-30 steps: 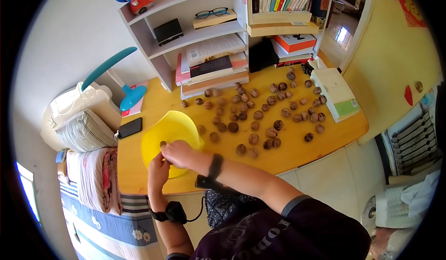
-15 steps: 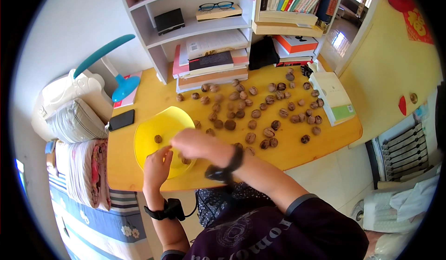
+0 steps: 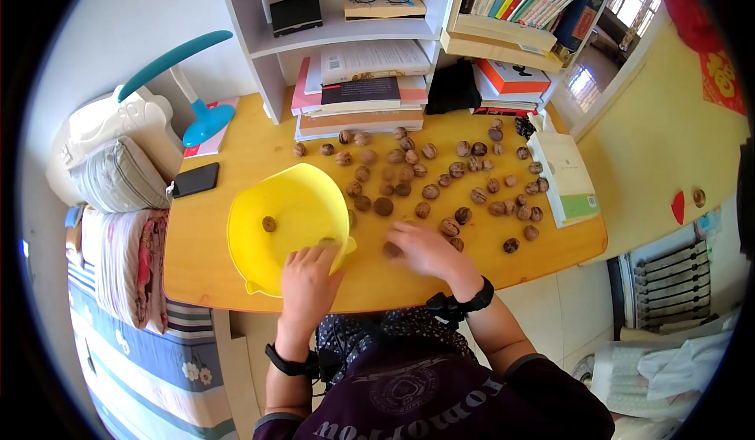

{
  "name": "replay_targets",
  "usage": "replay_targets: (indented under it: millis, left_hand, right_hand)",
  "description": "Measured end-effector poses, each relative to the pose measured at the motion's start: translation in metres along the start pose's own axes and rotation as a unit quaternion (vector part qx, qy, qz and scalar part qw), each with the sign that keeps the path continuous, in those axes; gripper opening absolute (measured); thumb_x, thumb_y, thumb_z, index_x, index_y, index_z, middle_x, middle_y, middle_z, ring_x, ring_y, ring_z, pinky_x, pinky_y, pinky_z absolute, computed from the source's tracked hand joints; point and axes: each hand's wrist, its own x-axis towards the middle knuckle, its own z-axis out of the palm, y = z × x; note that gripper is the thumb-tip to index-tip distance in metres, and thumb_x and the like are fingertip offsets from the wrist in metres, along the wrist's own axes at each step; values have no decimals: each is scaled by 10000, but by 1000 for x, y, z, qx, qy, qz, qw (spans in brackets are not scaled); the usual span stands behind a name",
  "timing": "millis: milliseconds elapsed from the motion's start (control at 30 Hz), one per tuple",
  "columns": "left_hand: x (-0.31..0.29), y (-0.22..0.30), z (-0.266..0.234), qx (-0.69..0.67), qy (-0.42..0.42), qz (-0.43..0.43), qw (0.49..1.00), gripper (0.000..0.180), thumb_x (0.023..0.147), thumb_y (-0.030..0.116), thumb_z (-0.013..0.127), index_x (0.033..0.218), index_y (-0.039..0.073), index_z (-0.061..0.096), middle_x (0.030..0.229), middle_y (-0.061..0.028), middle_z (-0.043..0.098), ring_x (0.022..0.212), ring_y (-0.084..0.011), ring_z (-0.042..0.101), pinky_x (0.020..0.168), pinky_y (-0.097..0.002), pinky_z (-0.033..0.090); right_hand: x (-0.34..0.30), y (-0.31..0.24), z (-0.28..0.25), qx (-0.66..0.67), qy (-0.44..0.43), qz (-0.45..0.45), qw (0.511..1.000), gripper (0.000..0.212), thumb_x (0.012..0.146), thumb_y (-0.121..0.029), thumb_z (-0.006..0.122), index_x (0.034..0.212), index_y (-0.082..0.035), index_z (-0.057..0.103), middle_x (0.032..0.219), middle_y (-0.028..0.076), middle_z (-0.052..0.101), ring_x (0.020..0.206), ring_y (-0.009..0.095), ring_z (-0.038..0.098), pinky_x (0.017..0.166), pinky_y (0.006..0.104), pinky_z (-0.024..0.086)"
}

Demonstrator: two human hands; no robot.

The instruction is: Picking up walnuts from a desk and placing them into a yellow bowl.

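A yellow plastic bowl (image 3: 271, 271) stands at the left of the wooden table, with a walnut (image 3: 269, 224) lying inside it. My left hand (image 3: 308, 279) grips the bowl's near right rim, fingers over the inside and thumb outside. Close to those fingertips another walnut (image 3: 327, 241) shows in the bowl, partly hidden. My right hand (image 3: 431, 253) is low over the table to the right of the bowl. Its fingers are slightly blurred and close round a dark walnut (image 3: 392, 249). Many loose walnuts (image 3: 450, 227) lie spread over the middle and right of the table.
A shelf unit with stacked books (image 3: 362, 90) backs the table (image 3: 197, 243). A phone (image 3: 196, 180) and a blue desk lamp (image 3: 206, 124) stand at the left. A white and green box (image 3: 562, 176) lies at the right edge.
My right hand has moved from above the bowl rightward to the loose walnuts. My left hand has shifted right to the bowl's rim, and the bowl has turned and tilted.
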Motion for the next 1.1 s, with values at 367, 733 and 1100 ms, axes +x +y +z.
replay_targets:
  millis: [367,733,1100]
  left_hand:
    - [-17,16,87,-183,-77,-44,979,580,797,94,610,1300,-32,349,1198,-210,484,1012,-302,558,853,-334,462]
    - [21,54,11,-242,72,32,967,531,757,-34,573,1268,15,438,1288,-175,425,1088,-326,527,898,-345,449]
    - [-21,-43,-22,-65,53,-95,992,195,756,27,604,950,33,617,969,-142,609,834,-325,602,715,-369,492]
  right_hand:
    - [-1,7,14,-71,29,-51,996,214,676,-14,608,887,-3,578,864,138,561,892,321,549,763,403,456]
    - [17,-52,-50,-18,211,-54,976,340,686,-47,672,1010,-30,573,922,121,586,881,314,562,757,397,464]
    - [96,-85,35,-83,86,-187,975,113,689,-130,648,758,-63,590,738,92,602,748,278,593,657,383,439]
